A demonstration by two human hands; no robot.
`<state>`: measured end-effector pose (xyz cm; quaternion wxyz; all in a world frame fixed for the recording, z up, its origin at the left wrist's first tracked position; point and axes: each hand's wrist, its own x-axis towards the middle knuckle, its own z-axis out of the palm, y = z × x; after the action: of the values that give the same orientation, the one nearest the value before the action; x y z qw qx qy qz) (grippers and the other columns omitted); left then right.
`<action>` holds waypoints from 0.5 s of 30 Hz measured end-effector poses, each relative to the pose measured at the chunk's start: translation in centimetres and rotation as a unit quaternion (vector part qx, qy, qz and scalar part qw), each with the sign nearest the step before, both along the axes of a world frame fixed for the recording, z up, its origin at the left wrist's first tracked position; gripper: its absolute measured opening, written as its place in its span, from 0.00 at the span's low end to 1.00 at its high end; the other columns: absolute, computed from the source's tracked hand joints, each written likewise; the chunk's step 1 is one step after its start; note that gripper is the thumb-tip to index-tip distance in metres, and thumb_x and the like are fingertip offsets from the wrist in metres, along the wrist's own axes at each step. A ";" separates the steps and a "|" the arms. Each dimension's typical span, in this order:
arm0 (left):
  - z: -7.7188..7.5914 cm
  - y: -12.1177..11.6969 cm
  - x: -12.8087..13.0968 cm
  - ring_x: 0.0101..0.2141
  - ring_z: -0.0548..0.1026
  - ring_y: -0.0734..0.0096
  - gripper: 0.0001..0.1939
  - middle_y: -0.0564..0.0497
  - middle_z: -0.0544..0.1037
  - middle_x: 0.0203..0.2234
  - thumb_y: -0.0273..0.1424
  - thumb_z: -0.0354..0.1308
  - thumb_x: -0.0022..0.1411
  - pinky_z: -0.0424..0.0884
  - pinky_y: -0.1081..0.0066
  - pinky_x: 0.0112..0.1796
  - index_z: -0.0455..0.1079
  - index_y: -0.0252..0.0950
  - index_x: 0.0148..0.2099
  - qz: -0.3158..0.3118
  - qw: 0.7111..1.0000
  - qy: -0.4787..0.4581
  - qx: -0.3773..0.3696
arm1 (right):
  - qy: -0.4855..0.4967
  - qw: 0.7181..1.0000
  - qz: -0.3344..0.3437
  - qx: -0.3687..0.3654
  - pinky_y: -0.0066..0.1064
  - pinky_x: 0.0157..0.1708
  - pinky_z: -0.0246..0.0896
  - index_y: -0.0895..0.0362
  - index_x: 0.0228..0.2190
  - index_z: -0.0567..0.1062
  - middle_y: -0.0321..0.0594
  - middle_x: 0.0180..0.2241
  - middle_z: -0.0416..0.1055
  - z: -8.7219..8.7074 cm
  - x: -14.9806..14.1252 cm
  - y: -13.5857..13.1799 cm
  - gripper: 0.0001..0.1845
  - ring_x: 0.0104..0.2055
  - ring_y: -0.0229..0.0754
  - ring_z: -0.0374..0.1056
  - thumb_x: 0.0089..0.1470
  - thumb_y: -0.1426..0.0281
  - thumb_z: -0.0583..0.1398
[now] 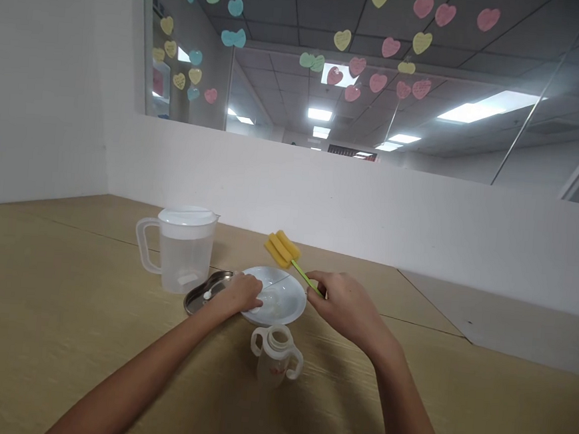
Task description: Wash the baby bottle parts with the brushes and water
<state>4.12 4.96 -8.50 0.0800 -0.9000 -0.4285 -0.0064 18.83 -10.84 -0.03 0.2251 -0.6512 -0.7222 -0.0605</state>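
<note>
My right hand (pixel 341 306) grips the green handle of a sponge brush (pixel 283 248). Its yellow foam head points up and left above the far side of a white bowl (pixel 296 310). Over the bowl's left rim, my left hand (pixel 244 292) has its fingers curled downward. What they hold is hidden, though a bit of something white shows beside the thumb. Inside the bowl lies something clear that I cannot make out. In front of the bowl stands a baby bottle (pixel 271 369) with two handles, upright and without a lid.
A lidded plastic pitcher (pixel 186 256) stands at the left. Between it and the bowl, partly behind my left forearm, is a kidney-shaped metal tray (pixel 196 301) with a small white item. The brown tabletop (pixel 61 313) meets a white wall (pixel 282 183) below a window with heart-shaped notes.
</note>
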 end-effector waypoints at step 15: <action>-2.3 1.6 1.0 0.42 0.72 0.51 0.22 0.36 0.75 0.38 0.44 0.51 0.58 0.64 0.59 0.43 0.70 0.31 0.45 -0.033 0.998 -0.039 0.027 | -0.004 1.000 -0.010 -0.004 0.26 0.20 0.37 0.57 0.22 0.68 0.32 0.17 0.58 0.2 0.1 0.1 0.10 0.19 0.33 0.46 0.50 0.74 0.51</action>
<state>5.09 6.53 -10.79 0.0874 -0.9100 -0.4013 -0.0560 18.96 -10.76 0.15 0.2188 -0.6593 -0.7166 -0.0627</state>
